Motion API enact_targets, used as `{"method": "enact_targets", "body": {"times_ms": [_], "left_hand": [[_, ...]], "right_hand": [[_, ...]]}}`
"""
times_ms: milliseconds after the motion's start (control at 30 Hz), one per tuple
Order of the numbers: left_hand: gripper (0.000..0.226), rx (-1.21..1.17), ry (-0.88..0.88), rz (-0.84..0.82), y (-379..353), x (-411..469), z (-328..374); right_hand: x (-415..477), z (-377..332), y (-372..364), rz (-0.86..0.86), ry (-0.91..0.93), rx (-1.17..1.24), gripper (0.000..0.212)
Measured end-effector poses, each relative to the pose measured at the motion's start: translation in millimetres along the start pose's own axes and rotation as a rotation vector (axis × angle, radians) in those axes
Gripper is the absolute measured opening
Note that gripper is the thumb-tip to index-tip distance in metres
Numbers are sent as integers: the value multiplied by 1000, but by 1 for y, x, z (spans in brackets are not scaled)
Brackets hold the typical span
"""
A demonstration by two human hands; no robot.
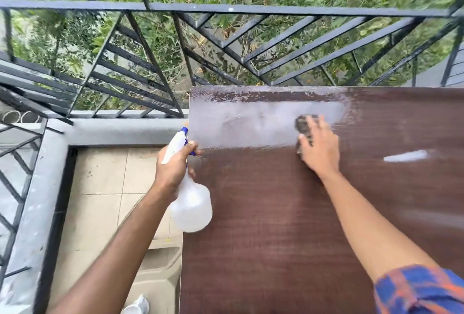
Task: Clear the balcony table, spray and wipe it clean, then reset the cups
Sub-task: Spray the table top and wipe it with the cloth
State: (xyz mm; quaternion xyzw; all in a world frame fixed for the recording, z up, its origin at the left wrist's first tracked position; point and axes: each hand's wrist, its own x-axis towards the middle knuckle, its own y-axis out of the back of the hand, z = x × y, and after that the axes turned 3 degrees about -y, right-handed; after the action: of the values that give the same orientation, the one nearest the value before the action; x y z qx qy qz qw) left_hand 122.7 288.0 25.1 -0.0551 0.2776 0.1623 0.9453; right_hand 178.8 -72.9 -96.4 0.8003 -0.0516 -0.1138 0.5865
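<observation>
Wiping the sprayed table, bottle in the other hand

The right hand (320, 149), right of centre, lies with fingers spread flat on a dark scrubbing pad (302, 123), pressing it to the brown table (263, 226) at the end of a pale wet band (251, 123) along the tabletop's upper part. A smaller wet streak (406, 156) lies further right. The left hand (173, 165), left of centre, grasps the neck of a clear spray bottle (192, 209) with a white and blue head, held over the table's left edge. A checked sleeve (419, 291) shows at lower right. Beige floor tiles (100, 175) fill the lower left, and a black railing (226, 8) crosses the top.
</observation>
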Motion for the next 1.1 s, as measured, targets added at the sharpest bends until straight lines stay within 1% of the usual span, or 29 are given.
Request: {"method": "enact_targets", "body": {"times_ms": [67,100,133,167,200,267,333,400,467,500,533,567,633,667,700,733,767,800,867,900,933,967,1000,1033,1100], "left_hand": [[17,-3,-4,-16,-1,-4,-2],[14,3,-4,-19,-1,-6,-5],[9,10,-6,-20,-1,-7,-7],[7,22,-13,-24,-1,-8,-9],[12,32,-16,-26,-1,-9,-13],[12,42,-24,-36,-1,-14,-18],[9,53,-38,-47,-1,-20,-22],[9,60,-53,-55,3,-27,-27],[10,52,-56,-54,9,-35,-30],[12,41,-48,-49,12,-39,-31],[14,35,-44,-36,15,-45,-32],[16,33,-46,-20,18,-51,-34],[15,23,-50,15,24,-65,-40],[12,16,-45,26,26,-71,-43],[10,15,-39,39,27,-80,-46],[8,17,-40,54,29,-88,-49],[8,13,-47,69,29,-99,-51],[10,6,-57,82,29,-109,-55],[17,-9,-66,98,30,-131,-64],[20,-13,-65,113,31,-142,-70],[22,-14,-68,124,31,-153,-78],[21,-3,-77,128,32,-164,-87],[14,6,-84,121,33,-172,-96],[9,15,-88,117,34,-183,-106],[25,36,-95,107,37,-204,-124]], "right_hand": [[-7,43,17,92,-337,53,63],[-17,51,19,123,-458,71,64],[-29,49,17,140,-529,72,65],[-43,39,12,150,-548,62,66],[-57,22,5,153,-521,40,66],[-87,-25,-12,106,-382,5,66],[-114,-80,-29,-6,-149,-4,66],[-145,-132,-47,-140,186,-31,66],[-174,-166,-59,-296,529,-53,66],[-184,-172,-62,-379,658,-56,65],[-191,-168,-64,-428,760,-56,64],[-196,-158,-65,-441,838,-47,62],[-198,-120,-59,-422,921,-41,62],[-194,-95,-54,-408,923,-47,62],[-192,-69,-45,-385,890,-44,62],[-189,-41,-35,-330,819,-39,62],[-187,-12,-25,-253,705,-33,62],[-186,16,-16,-171,536,-26,62],[-187,59,-4,-29,140,8,63],[-191,69,-3,26,-10,31,65],[-197,72,-6,65,-112,48,66],[-207,68,-10,87,-163,63,67],[-219,58,-15,93,-172,72,68],[-235,44,-22,87,-143,73,69],[-269,8,-37,37,26,71,67]]}}
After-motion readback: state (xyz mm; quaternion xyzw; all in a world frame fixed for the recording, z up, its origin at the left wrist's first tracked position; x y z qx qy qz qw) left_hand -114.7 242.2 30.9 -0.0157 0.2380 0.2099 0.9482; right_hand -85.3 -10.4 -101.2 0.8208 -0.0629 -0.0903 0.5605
